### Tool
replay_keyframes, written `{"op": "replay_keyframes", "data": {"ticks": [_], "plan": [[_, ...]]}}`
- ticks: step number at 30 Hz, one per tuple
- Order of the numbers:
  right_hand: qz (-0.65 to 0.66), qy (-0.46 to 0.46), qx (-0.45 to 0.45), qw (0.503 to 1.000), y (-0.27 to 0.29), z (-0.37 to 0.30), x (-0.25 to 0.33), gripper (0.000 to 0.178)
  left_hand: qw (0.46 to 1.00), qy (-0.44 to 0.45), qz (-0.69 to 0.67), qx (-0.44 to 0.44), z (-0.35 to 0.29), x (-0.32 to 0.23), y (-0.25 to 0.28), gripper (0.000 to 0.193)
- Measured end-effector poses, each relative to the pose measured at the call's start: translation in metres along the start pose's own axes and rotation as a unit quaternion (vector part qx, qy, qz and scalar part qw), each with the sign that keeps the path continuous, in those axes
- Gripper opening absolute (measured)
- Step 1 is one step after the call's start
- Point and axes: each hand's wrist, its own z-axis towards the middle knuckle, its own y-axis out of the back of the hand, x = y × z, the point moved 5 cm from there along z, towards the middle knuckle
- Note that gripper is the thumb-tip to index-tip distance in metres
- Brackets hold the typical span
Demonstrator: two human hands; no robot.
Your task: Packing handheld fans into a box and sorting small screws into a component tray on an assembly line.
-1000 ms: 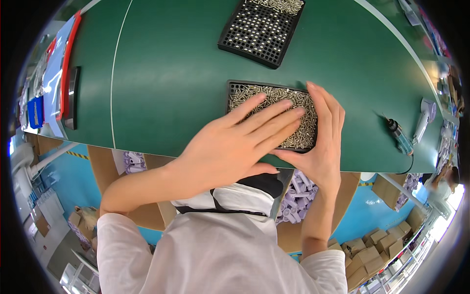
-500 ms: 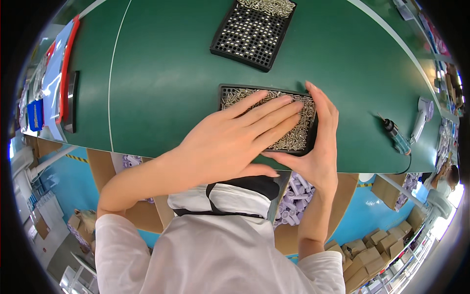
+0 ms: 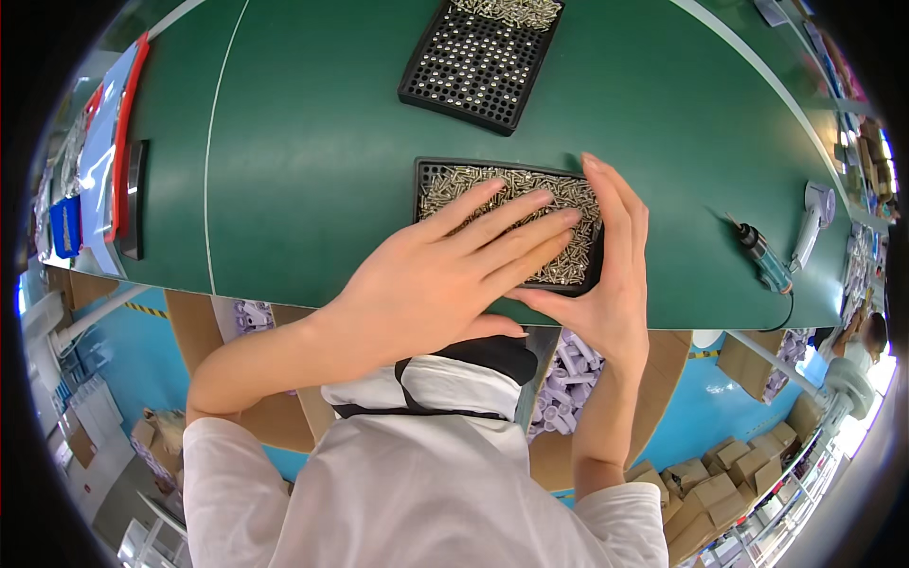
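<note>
A black tray (image 3: 418,189) heaped with small silver screws (image 3: 464,176) lies near the front edge of the green table. My left hand (image 3: 454,265) is laid flat over the screws, fingers spread, hiding the middle and near left part of the tray. Around the tray's right end, my right hand (image 3: 606,265) is wrapped, thumb along the near side and fingers at the far right corner. Farther off lies a second black tray (image 3: 502,124) with rows of holes, many with screws standing in them and a pile of loose screws at its far end.
An electric screwdriver (image 3: 762,257) with a cord and a white-and-lilac handheld device (image 3: 814,222) lie at the right. Red-edged sheets (image 3: 123,142) and a blue bin (image 3: 65,227) are at the left. Below the table, cardboard boxes (image 3: 663,379) hold lilac plastic parts (image 3: 568,388).
The view has shifted slightly, so both trays appear a little farther left. My left hand's fingers have moved slightly over the screws; my right hand keeps its grip on the tray.
</note>
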Motion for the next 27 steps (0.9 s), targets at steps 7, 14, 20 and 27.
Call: {"op": "replay_keyframes", "data": {"ticks": [7,14,20,27], "plan": [[0.012,-0.005,-0.006,1.000,0.001,0.001,-0.001,0.110,0.998,0.060,-0.006,0.012,-0.019,0.005,0.012,0.094],[-0.001,-0.007,0.006,1.000,0.002,0.001,0.001,0.105,0.999,0.030,-0.027,-0.024,-0.003,-0.009,-0.001,0.094],[-0.002,-0.003,-0.009,1.000,-0.003,0.000,0.000,0.098,0.999,-0.028,0.015,-0.020,0.003,-0.022,-0.012,0.087],[0.000,-0.009,0.003,1.000,0.003,0.000,-0.002,0.105,1.000,0.023,0.018,0.000,-0.008,-0.004,0.000,0.084]]}}
